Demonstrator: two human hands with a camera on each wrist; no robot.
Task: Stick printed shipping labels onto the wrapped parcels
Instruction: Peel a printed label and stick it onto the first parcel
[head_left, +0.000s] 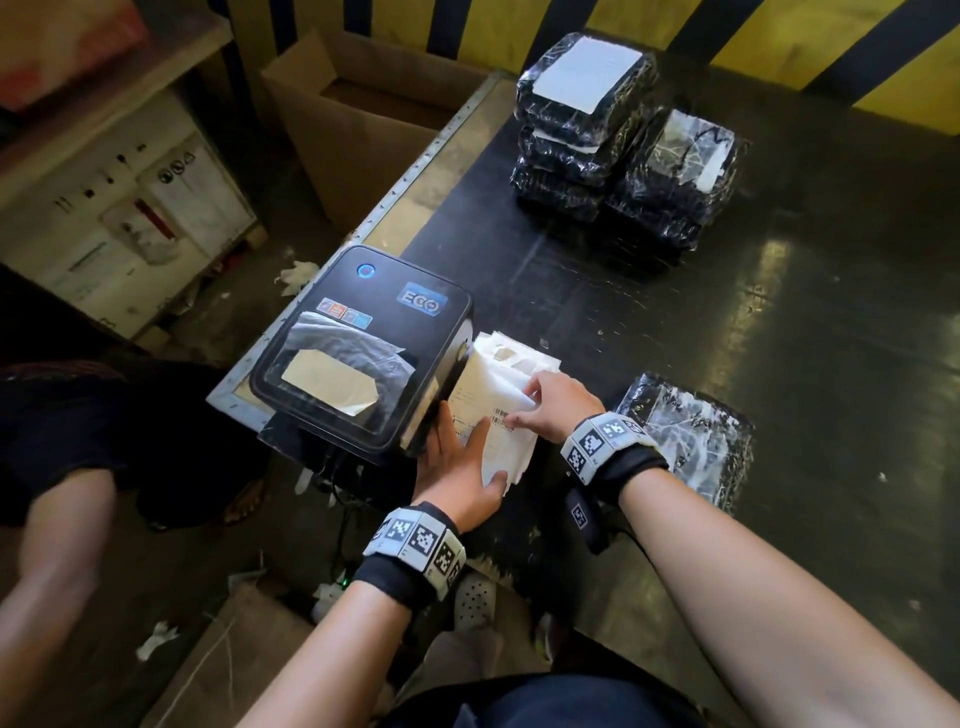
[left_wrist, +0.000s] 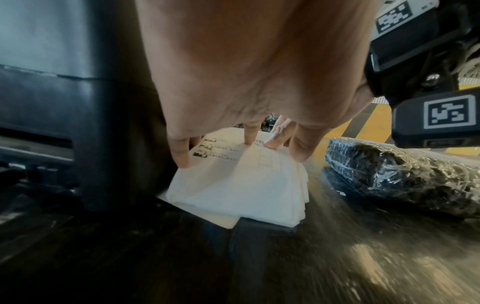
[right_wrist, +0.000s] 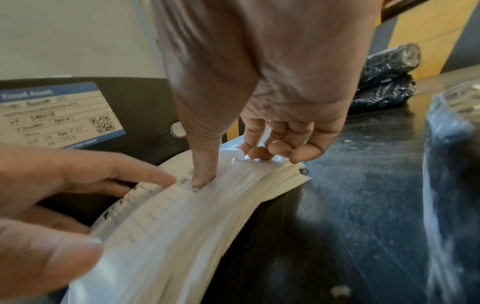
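Observation:
A stack of white printed labels (head_left: 500, 375) lies on the black table, right against the label printer (head_left: 363, 338). My left hand (head_left: 465, 454) rests flat on the near half of the stack (left_wrist: 233, 185), fingers straight. My right hand (head_left: 540, 405) grips the top label (right_wrist: 207, 216): its thumb presses by the barcode and its fingers curl over the far edge (right_wrist: 233, 160). One black parcel in clear film (head_left: 685, 441) lies just right of my right wrist, with no label showing on it.
Two piles of wrapped black parcels (head_left: 582, 119) (head_left: 670, 182) stand at the table's far side, some with white labels on top. An open cardboard box (head_left: 363, 109) sits on the floor past the printer. Another person's arm (head_left: 57, 545) is at the left.

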